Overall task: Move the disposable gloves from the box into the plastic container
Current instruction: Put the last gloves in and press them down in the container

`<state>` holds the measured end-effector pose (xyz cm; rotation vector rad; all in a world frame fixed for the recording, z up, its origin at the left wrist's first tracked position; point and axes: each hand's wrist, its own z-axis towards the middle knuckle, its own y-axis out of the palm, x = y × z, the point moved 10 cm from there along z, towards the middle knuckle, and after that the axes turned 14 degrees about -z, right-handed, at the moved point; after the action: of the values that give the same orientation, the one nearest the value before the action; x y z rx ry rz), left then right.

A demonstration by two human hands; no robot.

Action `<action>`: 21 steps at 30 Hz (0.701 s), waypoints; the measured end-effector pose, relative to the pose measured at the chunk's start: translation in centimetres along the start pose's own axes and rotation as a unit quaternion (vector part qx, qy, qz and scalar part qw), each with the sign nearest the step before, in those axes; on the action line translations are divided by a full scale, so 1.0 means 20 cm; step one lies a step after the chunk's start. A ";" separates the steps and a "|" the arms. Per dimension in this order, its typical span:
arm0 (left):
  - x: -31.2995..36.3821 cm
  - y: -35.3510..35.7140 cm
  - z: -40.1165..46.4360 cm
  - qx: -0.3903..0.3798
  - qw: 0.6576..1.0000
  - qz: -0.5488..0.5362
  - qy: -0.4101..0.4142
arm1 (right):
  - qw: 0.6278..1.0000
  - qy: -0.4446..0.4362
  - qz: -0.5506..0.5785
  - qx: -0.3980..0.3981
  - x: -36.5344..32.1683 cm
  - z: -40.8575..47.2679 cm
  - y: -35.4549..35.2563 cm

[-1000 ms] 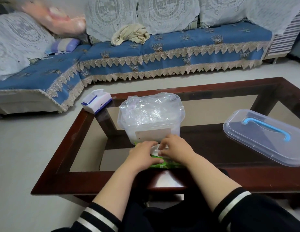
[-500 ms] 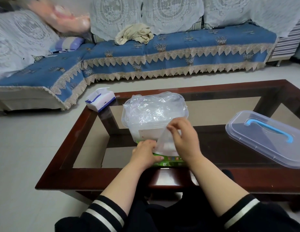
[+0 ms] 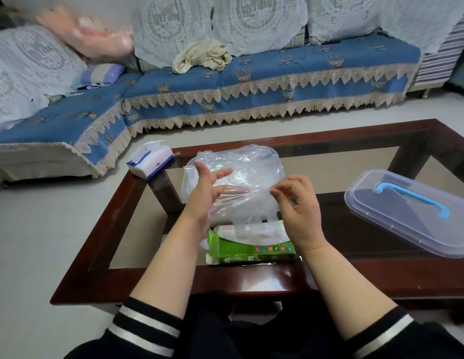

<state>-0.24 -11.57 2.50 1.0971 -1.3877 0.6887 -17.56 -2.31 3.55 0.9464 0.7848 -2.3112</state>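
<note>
A clear disposable glove (image 3: pixel 247 212) hangs stretched between my hands, above the green glove box (image 3: pixel 251 249) at the table's near edge. My right hand (image 3: pixel 295 203) pinches the glove's top edge with thumb and fingertips. My left hand (image 3: pixel 207 189) is spread with its fingers straight, and the lower fingers lie against the glove's film. Just behind stands the clear plastic container (image 3: pixel 189 182), heaped with several crumpled gloves (image 3: pixel 249 164). The glove's fingers dangle down onto the box top.
The container's clear lid (image 3: pixel 407 216) with a blue handle lies on the right of the glass coffee table (image 3: pixel 101 244). A white and blue tissue pack (image 3: pixel 150 159) sits at the far left corner. A blue sofa runs behind the table.
My right hand has pulled a glove up out of the box. My left hand has left the box top and risen to the glove, fingers spread.
</note>
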 end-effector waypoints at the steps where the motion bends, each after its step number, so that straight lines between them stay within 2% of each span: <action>1: 0.02 0.01 0.00 -0.013 1.000 0.011 -0.007 | 1.000 -0.003 -0.007 0.000 0.00 0.00 0.00; 6: 0.14 0.13 0.02 -0.075 0.978 0.195 0.010 | 0.999 -0.007 -0.043 0.018 0.02 0.02 -0.04; 9: 0.20 0.24 0.04 -0.098 0.965 0.238 0.044 | 0.999 -0.008 -0.038 0.027 0.02 0.02 -0.05; 11: 0.26 0.31 0.06 -0.122 0.953 0.265 0.085 | 0.997 -0.020 -0.039 0.062 0.00 0.02 -0.10; 13: 0.37 0.34 0.10 -0.128 0.952 0.245 0.133 | 0.994 -0.028 -0.051 0.096 0.00 0.02 -0.13; 17: 0.58 0.26 0.19 -0.085 0.961 0.157 0.211 | 0.993 -0.004 -0.054 0.109 0.02 0.02 -0.15; 21: 0.52 0.07 0.33 0.002 0.956 0.225 0.187 | 0.995 -0.004 -0.057 0.087 0.03 0.01 -0.11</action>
<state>-3.09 -19.20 11.92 0.6072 -1.3079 1.1635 -19.43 -1.02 4.02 0.9879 0.6583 -2.5144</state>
